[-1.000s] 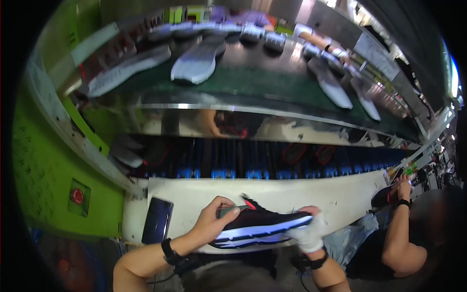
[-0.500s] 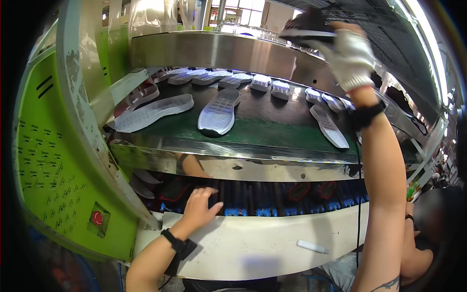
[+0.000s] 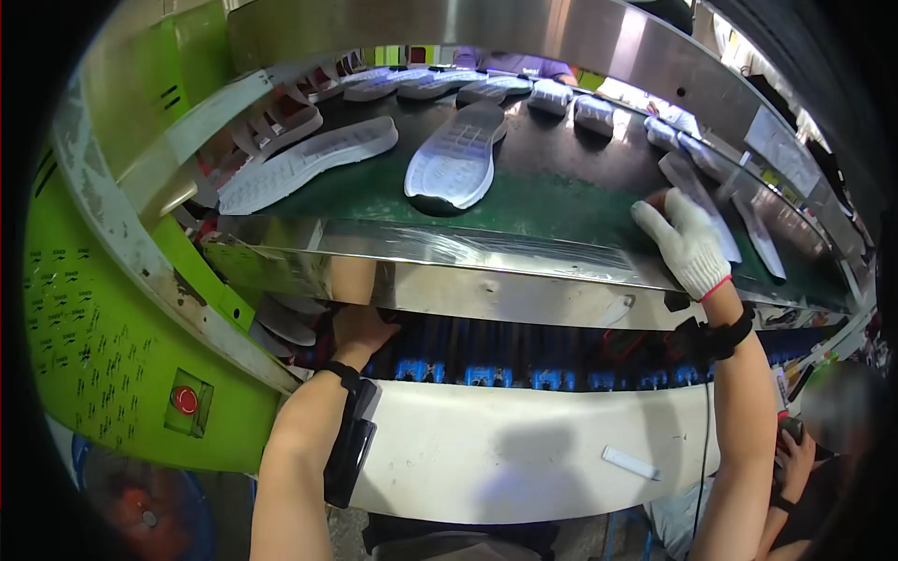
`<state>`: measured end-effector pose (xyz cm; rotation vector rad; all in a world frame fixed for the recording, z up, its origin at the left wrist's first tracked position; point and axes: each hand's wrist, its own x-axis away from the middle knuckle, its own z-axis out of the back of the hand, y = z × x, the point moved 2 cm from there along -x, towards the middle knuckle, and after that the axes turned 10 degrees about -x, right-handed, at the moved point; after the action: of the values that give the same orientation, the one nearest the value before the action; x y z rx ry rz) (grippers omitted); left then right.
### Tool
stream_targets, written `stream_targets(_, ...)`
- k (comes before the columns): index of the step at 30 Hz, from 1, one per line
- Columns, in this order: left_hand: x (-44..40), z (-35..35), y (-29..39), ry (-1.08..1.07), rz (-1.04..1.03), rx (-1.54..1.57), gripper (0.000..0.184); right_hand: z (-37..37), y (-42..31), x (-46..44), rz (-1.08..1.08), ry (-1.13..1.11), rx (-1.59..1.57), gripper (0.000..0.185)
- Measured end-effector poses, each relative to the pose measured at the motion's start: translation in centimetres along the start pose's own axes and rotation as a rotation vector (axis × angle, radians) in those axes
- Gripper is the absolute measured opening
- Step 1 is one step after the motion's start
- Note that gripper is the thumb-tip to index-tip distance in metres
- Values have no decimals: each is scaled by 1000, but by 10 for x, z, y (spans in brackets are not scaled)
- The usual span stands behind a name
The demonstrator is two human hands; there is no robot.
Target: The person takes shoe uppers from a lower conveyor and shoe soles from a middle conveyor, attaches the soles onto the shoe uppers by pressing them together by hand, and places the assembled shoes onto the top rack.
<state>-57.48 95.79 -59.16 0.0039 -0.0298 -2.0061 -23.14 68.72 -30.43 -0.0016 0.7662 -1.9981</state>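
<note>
My right hand (image 3: 687, 245), in a white knit glove with bare fingertips, is over the right part of the upper green belt (image 3: 571, 201). Its thumb stands apart from the fingers, beside a pale shoe sole (image 3: 708, 217) that the hand partly overlaps; whether they touch is unclear. My bare left hand (image 3: 363, 329) reaches below the metal edge to the lower roller conveyor (image 3: 488, 372), near the dark item at its left end. Shadow hides most of its fingers. A large white sole (image 3: 456, 159) and another long sole (image 3: 313, 166) lie on the upper belt.
Several more soles (image 3: 435, 84) line the back of the belt. A metal rail (image 3: 412, 266) runs along its front. The white ledge (image 3: 524, 449) bears a small white tube (image 3: 631, 463). A green panel with a red button (image 3: 185, 400) stands left; a co-worker's hand (image 3: 798, 458) shows right.
My right hand has come down from high on the right, where it held a dark shoe, to the upper belt. My left hand has moved left and under the rail. The view has shifted.
</note>
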Motion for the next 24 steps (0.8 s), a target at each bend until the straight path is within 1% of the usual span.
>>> stream_targets(1, 1, 0, 7, -4, -20, -98, 54, -13, -12, 9, 291, 264, 244, 46)
stream_targets(2, 0, 2, 10, -17, -1, -117, 54, -18, -16, 3, 293, 247, 219, 46)
stream_targets(4, 12, 19, 32, -175, -34, -82, 65, -20, -24, 2, 347, 101, 147, 41)
stream_targets(5, 8, -1, 45, 169, -249, -13, 65, -21, -25, 0, 256, 62, 131, 40)
stream_targets(6, 9, -21, 61, 512, -464, 59, 66, -22, -22, 0, 289, 90, 126, 41)
stream_targets(7, 21, 5, 92, 252, -542, 132, 67, -23, -22, 0, 262, 80, 85, 40)
stream_targets(8, 17, -8, 127, 443, -699, 285, 53, -23, -22, 0, 238, 75, 48, 40)
stream_targets(9, 13, -2, 164, 370, -718, 323, 44, -24, -18, 0, 227, 77, 28, 38)
stream_targets(10, 14, -2, 194, 351, -754, 356, 45, -24, -13, -1, 175, 70, -56, 35)
stream_targets(12, 22, -5, 243, 323, -793, 384, 45, -23, -8, -2, 151, 54, -118, 33)
stream_targets(14, 30, -9, 271, 307, -818, 382, 46, -25, -5, -2, 147, 51, -127, 32)
stream_targets(16, 29, -8, 258, 302, -823, 383, 47, -26, -5, -3, 146, 47, -131, 32)
stream_targets(17, 21, -6, 234, 315, -789, 366, 47, -27, -6, -2, 129, 57, -122, 31)
stream_targets(18, 7, -1, 194, 345, -711, 319, 47, -28, -6, -2, 119, 71, -112, 31)
stream_targets(19, -10, -1, 158, 365, -612, 262, 48, -30, -3, -4, 114, 79, -122, 32)
stream_targets(21, -51, 2, 49, 344, -289, 62, 49, -32, -5, -2, 131, 68, -120, 33)
stream_targets(23, -76, 1, -36, 231, -6, -98, 49, -31, -10, -3, 155, 75, -113, 33)
stream_targets(24, -82, 0, -67, 148, 98, -140, 50, -31, -14, -3, 161, 68, -86, 35)
